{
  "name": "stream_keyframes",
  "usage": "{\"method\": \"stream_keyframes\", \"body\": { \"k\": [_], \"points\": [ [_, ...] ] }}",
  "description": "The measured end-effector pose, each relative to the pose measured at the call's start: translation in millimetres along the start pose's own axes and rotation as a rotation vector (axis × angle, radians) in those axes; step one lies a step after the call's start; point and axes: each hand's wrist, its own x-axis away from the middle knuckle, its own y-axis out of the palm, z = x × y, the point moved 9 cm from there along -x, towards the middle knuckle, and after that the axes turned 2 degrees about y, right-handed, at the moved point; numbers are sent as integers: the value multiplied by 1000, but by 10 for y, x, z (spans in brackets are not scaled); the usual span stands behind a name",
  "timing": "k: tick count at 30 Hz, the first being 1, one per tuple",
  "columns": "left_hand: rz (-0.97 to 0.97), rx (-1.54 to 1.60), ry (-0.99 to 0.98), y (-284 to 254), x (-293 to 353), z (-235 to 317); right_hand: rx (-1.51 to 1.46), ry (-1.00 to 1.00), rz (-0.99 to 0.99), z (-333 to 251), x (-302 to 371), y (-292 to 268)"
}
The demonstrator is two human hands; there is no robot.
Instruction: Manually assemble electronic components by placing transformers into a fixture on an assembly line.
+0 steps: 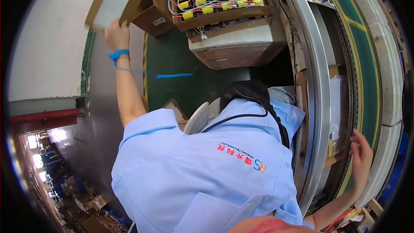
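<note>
Left hand on a pale-faced cardboard piece; right hand free beside the conveyor

Head view.
Item: cardboard piece (pixel 114 2), brown-edged with a pale face; upper left of the frame, tilted, running off the top edge.
Left hand (pixel 117 36): upper left; fingers closed on the lower edge of the cardboard piece. Blue wristband (pixel 118 54) on the wrist; blue cord (pixel 174 76) trailing toward the centre.
Right hand (pixel 362 159): lower right, beside the conveyor; fingers released, loosely bent. Whether they touch any surface cannot be told.
Brown box (pixel 153 15): upper left of centre, just beside the cardboard piece, white label on one side.
Shallow carton (pixel 224 18): top centre; contains rows of yellow-wrapped parts (pixel 227 5) with red and white wires. A second cardboard layer shows underneath.
White block (pixel 239 51): upper centre, below the stacked cartons, scuffed, brownish along its lower part.
Conveyor: right side, with a silver rail (pixel 317 82) and a green strip (pixel 371 82) bordered in yellow, both bent by the lens.
Floor (pixel 172 92): green, centre.
Light-blue shirt (pixel 172 168): worn by the person, lower centre.
Red beam (pixel 45 118): left edge.
</note>
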Motion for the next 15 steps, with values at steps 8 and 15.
{"method": "stream_keyframes", "body": {
  "k": [8,15],
  "points": [
    [-676,-302,-387,1373,2170,-774,136,-211,-40,-1232,-426,454],
    [-515,1223,-847,2706,1404,108,302,-223,-165,-1341,-731,714]
  ]
}}
